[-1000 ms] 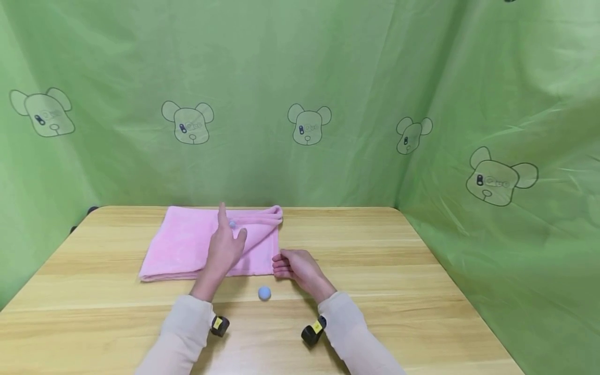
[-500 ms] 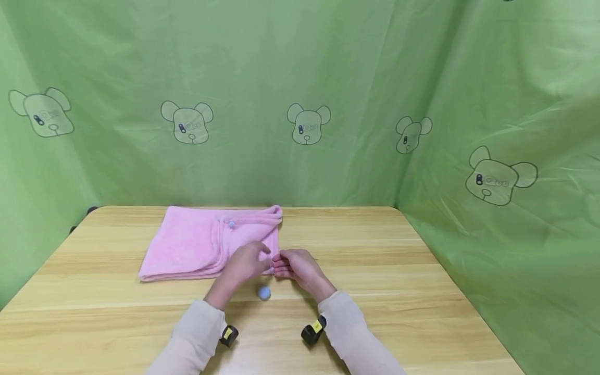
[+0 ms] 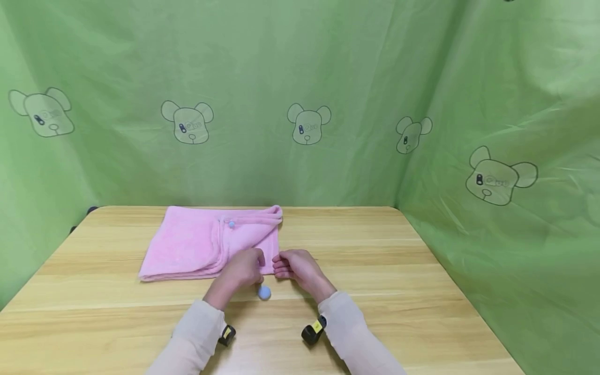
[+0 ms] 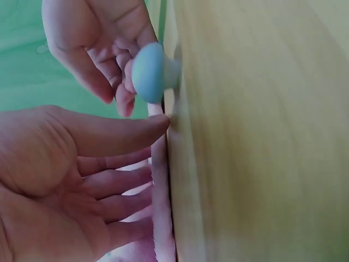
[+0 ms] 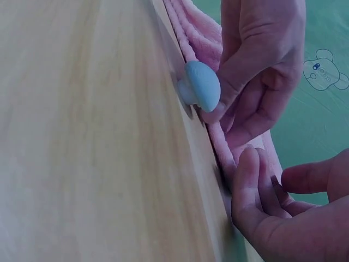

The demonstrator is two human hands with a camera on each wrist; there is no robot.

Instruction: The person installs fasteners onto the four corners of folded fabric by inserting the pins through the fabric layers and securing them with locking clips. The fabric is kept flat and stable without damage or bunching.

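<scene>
A pink plush towel (image 3: 180, 245) lies folded at the back left of the table, its right part a thinner layer. My left hand (image 3: 240, 270) is over its near edge. In the left wrist view the left fingers (image 4: 122, 204) reach straight down onto the cloth, while the thumb stands in front of the edge. At the towel's right edge my right hand (image 3: 302, 268) rests with fingers loosely bent; no cloth shows between thumb and fingers in the right wrist view. A light-blue mushroom-shaped piece (image 5: 203, 86) stands on a pale stem beside the left thumb.
A small blue spot or piece (image 3: 232, 224) is on the towel's upper part. The wooden table (image 3: 356, 234) borders a green curtain (image 3: 248, 156) with bear-head drawings behind and at the sides. Black wrist devices (image 3: 313, 332) hang under both sleeves.
My left hand has come back from above the towel's middle, toward me and to the right, down to the near edge. A fold shows where it was. The right hand has stayed put.
</scene>
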